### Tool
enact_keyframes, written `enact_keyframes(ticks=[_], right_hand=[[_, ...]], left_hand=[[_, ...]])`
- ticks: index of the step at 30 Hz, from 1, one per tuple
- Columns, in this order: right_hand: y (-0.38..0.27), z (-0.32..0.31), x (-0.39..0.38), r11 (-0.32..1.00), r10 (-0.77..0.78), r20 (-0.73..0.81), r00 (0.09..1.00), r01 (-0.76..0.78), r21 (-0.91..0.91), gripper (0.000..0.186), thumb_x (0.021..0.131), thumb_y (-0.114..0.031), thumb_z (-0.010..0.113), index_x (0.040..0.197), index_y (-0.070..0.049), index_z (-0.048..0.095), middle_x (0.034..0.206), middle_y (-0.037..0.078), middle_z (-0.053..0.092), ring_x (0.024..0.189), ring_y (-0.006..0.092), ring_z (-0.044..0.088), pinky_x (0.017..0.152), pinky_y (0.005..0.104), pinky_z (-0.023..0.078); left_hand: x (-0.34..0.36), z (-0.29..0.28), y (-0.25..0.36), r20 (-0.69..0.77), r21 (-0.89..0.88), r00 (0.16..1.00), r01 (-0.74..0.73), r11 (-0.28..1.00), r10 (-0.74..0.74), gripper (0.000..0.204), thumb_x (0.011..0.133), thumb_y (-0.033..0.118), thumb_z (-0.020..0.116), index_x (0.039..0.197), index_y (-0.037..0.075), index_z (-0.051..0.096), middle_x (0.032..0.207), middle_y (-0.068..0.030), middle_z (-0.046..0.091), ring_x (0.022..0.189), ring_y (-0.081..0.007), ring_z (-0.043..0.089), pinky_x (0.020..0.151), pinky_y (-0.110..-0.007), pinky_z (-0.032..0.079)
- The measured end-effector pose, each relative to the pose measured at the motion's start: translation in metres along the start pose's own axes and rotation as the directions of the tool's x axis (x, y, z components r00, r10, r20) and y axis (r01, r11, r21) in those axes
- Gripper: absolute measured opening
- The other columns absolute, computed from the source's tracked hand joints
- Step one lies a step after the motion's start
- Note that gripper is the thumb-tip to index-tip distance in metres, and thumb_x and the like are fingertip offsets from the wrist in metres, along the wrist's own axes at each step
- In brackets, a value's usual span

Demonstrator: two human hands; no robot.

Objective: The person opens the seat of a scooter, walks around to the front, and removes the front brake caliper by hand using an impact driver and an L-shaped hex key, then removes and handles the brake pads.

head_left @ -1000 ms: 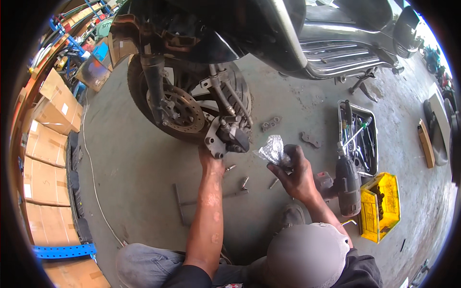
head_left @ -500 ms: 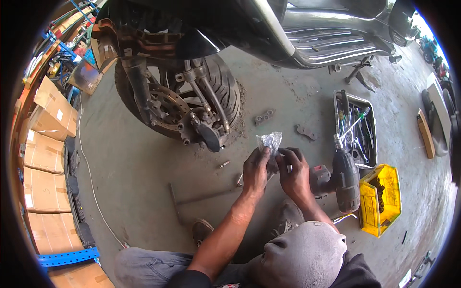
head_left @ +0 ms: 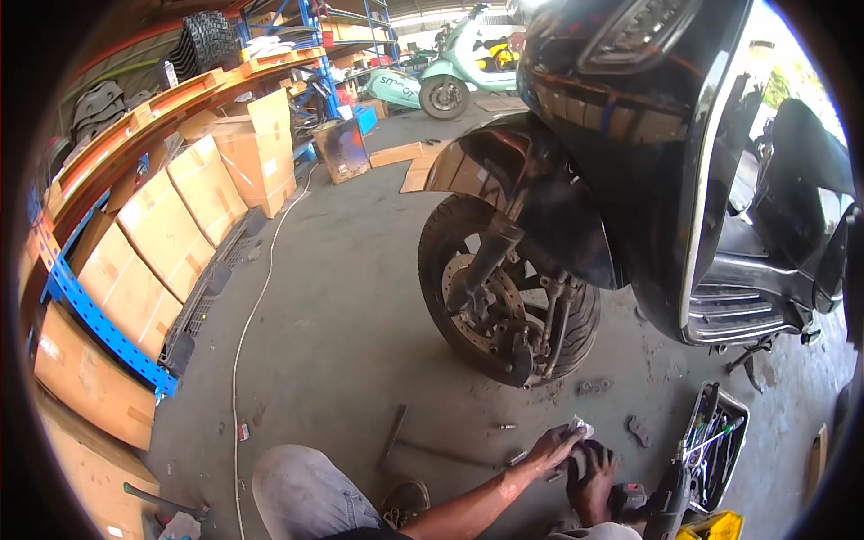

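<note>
Low in the view, my left hand (head_left: 551, 450) is closed on a small, crumpled clear plastic packet (head_left: 582, 427), which shows above its fingers. Right beside it, my right hand (head_left: 591, 477) has its fingers curled in against the packet's lower side. A pale bit shows between those fingers, too small to make out. Ahead is the front wheel (head_left: 576, 346) of a black scooter (head_left: 621, 144), with its brake caliper (head_left: 524, 358) by the disc. On the floor near my hands are a bolt (head_left: 508, 427), a brake pad (head_left: 638, 430) and another dark metal part (head_left: 594, 387).
A tool tray (head_left: 708, 405) with wrenches, a power tool (head_left: 670, 504) and a yellow bin (head_left: 720, 526) stand at my right. A T-shaped bar (head_left: 392, 434) lies at left. Cardboard boxes (head_left: 148, 256) line the left, beside a cable (head_left: 247, 333). A mint scooter (head_left: 459, 67) stands behind.
The view has swung up and left, so more of the scooter and shelving shows and my hands appear lower. The packet is still in my left hand, with my right hand close against it.
</note>
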State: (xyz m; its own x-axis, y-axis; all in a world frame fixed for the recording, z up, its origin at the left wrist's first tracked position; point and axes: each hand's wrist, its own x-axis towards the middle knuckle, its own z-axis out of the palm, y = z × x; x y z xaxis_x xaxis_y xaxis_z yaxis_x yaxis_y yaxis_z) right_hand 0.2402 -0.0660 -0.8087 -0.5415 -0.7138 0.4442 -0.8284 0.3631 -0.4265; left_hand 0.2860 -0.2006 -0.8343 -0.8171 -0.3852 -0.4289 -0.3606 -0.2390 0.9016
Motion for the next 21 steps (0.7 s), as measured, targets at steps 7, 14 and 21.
enact_keyframes(ticks=[7,14,21], right_hand=[[-0.011,0.027,-0.019,0.98,0.091,0.221,0.971,-0.127,0.155,0.032,0.071,-0.029,0.074,0.093,-0.008,0.068,0.103,0.018,0.055,0.1,0.0375,0.048,0.087,0.0485,0.036],[-0.006,0.043,-0.021,0.895,0.117,0.572,0.812,-0.336,0.294,0.037,0.078,-0.036,0.064,0.101,-0.007,0.064,0.091,0.022,0.066,0.084,0.0416,0.062,0.077,0.0487,0.048],[0.008,0.087,-0.037,0.785,0.182,0.606,0.774,-0.485,0.384,0.038,0.089,-0.036,0.048,0.11,-0.007,0.061,0.093,0.019,0.066,0.078,0.0354,0.064,0.069,0.0451,0.051]], left_hand=[[0.012,-0.018,-0.052,-0.177,0.341,0.984,0.086,0.936,-0.026,0.052,0.09,0.048,0.047,0.116,0.004,0.059,0.11,-0.0228,0.063,0.101,-0.0375,0.061,0.084,-0.043,0.048],[0.036,-0.022,-0.129,-0.209,0.26,0.939,0.321,0.911,-0.272,0.056,0.086,0.051,0.054,0.111,0.002,0.064,0.108,-0.0242,0.064,0.1,-0.0363,0.063,0.081,-0.043,0.05],[0.015,-0.041,-0.082,-0.253,0.262,0.915,0.377,0.888,-0.314,0.065,0.083,0.056,0.058,0.097,-0.007,0.067,0.084,-0.0187,0.066,0.068,-0.026,0.063,0.057,-0.042,0.047]])
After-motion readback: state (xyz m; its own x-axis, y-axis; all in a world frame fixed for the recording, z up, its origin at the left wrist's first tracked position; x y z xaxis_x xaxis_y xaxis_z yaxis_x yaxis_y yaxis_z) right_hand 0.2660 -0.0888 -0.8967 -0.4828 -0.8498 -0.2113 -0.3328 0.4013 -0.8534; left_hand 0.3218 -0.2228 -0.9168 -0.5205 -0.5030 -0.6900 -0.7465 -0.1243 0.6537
